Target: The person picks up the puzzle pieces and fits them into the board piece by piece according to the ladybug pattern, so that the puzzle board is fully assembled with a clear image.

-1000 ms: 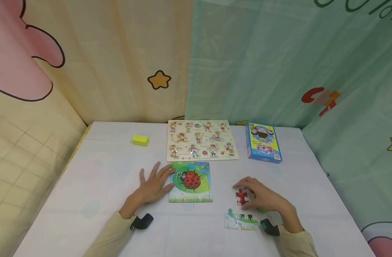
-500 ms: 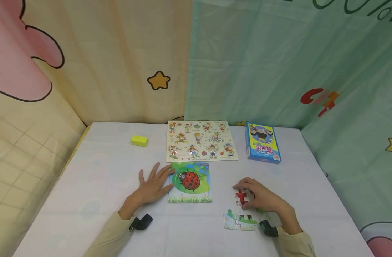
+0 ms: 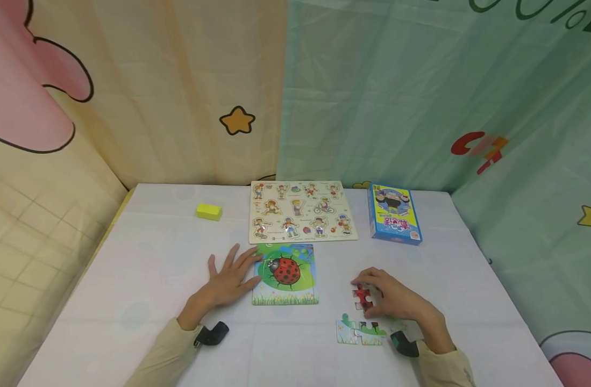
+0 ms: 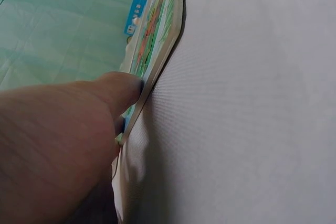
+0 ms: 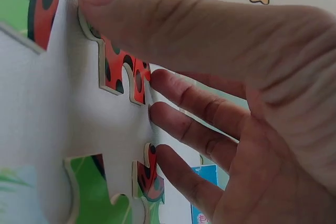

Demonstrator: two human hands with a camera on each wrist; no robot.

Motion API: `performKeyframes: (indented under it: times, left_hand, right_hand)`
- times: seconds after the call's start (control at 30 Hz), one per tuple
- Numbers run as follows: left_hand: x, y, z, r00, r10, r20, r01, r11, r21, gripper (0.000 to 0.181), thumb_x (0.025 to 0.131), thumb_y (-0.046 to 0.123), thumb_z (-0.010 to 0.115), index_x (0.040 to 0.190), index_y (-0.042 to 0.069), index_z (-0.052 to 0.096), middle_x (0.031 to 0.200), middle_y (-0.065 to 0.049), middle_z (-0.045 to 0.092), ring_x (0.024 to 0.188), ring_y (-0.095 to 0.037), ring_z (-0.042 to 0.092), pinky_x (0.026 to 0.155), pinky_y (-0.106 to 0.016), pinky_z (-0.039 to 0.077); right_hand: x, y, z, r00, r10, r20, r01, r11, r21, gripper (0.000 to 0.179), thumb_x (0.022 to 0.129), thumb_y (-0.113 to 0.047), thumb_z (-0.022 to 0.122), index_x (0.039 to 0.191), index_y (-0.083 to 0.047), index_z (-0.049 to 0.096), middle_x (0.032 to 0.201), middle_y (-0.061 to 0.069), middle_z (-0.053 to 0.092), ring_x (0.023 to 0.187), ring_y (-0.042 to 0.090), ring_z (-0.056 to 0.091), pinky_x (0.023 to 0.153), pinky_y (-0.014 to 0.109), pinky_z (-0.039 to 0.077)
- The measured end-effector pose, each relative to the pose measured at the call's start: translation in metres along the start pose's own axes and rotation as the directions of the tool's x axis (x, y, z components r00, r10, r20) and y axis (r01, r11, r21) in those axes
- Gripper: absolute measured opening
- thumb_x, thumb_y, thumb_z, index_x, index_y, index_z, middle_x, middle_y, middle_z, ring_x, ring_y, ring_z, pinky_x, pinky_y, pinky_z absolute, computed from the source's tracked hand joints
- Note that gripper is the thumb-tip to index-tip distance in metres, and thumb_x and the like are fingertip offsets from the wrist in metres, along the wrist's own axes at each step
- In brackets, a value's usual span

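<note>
My left hand lies with spread, fairly straight fingers at the left edge of a square ladybug picture board. In the left wrist view its thumb touches the board's side. My right hand holds red, black-spotted jigsaw pieces, thumb on the near side and curled fingers on the far side. The right wrist view shows a seam in these red pieces. Just nearer, joined grass-and-sky jigsaw pieces lie flat. Green and red-and-green pieces lie beneath the right hand, partly hidden in the head view.
Behind the ladybug board lies a wooden peg puzzle with printed children. A blue-and-yellow box is at the back right, and a yellow block at the back left. Curtains hang along the table's far edge.
The red pieces have turned slightly between my right thumb and fingers. My left hand stays at the ladybug board. The head view has shifted a little.
</note>
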State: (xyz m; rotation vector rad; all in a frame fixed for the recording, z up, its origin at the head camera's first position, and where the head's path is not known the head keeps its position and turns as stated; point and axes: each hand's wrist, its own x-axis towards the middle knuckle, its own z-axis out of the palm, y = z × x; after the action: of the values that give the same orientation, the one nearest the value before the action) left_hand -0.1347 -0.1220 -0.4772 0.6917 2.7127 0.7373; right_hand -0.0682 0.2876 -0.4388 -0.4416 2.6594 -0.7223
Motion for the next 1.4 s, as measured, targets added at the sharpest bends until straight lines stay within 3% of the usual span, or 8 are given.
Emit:
performKeyframes:
  times: [0.33, 0.6, 0.97, 1.4]
  left_hand:
    - [0.000, 0.000, 0.000, 1.000, 0.015, -0.020, -0.015, 1.000, -0.011, 0.058, 0.102, 0.039, 0.053, 0.154, 0.017, 0.039, 0.167, -0.007, 0.023, 0.153, -0.045, 0.001, 0.107, -0.079, -0.013]
    - [-0.001, 0.001, 0.000, 1.000, 0.012, -0.024, -0.013, 1.000, -0.010, 0.057, 0.102, 0.039, 0.053, 0.154, 0.017, 0.039, 0.167, -0.007, 0.023, 0.153, -0.046, 0.001, 0.107, -0.079, -0.013]
    - [-0.001, 0.000, 0.001, 1.000, 0.007, -0.012, -0.007, 1.000, -0.004, 0.057, 0.103, 0.040, 0.052, 0.154, 0.018, 0.038, 0.167, -0.006, 0.022, 0.154, -0.045, 0.000, 0.107, -0.079, -0.013]
    - [-0.001, 0.000, 0.001, 1.000, 0.006, -0.013, -0.006, 1.000, -0.005, 0.058, 0.103, 0.040, 0.052, 0.155, 0.018, 0.037, 0.167, -0.005, 0.021, 0.154, -0.045, 0.000, 0.107, -0.078, -0.013]
  right_hand:
    - [-0.002, -0.006, 0.002, 0.997, 0.079, -0.013, -0.079, 0.997, -0.001, 0.058, 0.073, -0.025, 0.090, 0.127, -0.021, 0.066, 0.130, 0.001, 0.056, 0.120, 0.023, 0.052, 0.101, 0.050, 0.051]
    - [-0.004, -0.004, 0.004, 0.996, 0.068, -0.049, -0.071, 0.996, -0.051, 0.050, 0.074, -0.028, 0.089, 0.120, -0.025, 0.070, 0.128, -0.005, 0.059, 0.118, 0.020, 0.053, 0.100, 0.049, 0.052]
    - [0.010, -0.016, 0.005, 0.996, -0.072, -0.056, 0.066, 0.992, -0.105, 0.044, 0.077, -0.028, 0.085, 0.118, -0.024, 0.071, 0.119, -0.013, 0.059, 0.109, 0.011, 0.055, 0.100, 0.044, 0.053]
    - [0.047, -0.052, 0.006, 0.981, -0.187, -0.046, 0.177, 0.971, -0.161, 0.042, 0.082, -0.031, 0.081, 0.121, -0.019, 0.071, 0.125, -0.005, 0.059, 0.112, 0.015, 0.055, 0.102, 0.044, 0.050]
